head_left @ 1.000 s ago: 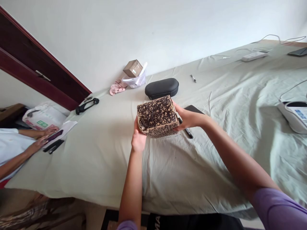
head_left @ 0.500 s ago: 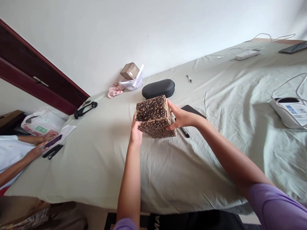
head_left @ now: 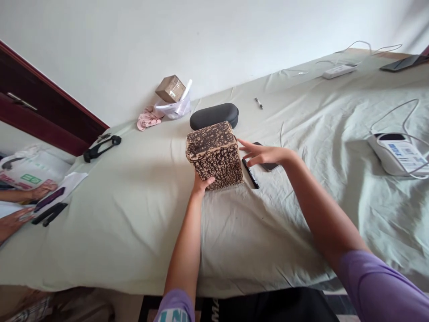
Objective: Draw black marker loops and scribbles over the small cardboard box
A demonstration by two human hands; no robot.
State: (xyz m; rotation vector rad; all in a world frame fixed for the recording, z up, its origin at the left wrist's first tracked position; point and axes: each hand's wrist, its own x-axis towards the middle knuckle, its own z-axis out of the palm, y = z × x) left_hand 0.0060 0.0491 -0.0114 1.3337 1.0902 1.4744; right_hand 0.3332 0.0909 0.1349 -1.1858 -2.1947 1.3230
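A cardboard box (head_left: pixel 214 154) covered in black scribbles stands on the pale green sheet (head_left: pixel 134 214) in the middle of the view. My left hand (head_left: pixel 202 184) grips its near lower edge from underneath. To the right of the box, my right hand (head_left: pixel 263 154) hovers with fingers spread and holds nothing. Just below that hand lie a black marker (head_left: pixel 250 174) and a dark phone (head_left: pixel 268 166).
A black oval case (head_left: pixel 214 116) lies behind the box, with a small brown box (head_left: pixel 170 88), a white bag and pink cloth by the wall. A white device (head_left: pixel 397 153) with cables sits at right. Another person's hands (head_left: pixel 23 205) work at the left edge.
The box has been turned and set down on the sheet. My right hand has let go of its right side and moved off. My left hand has shifted to the near lower edge.
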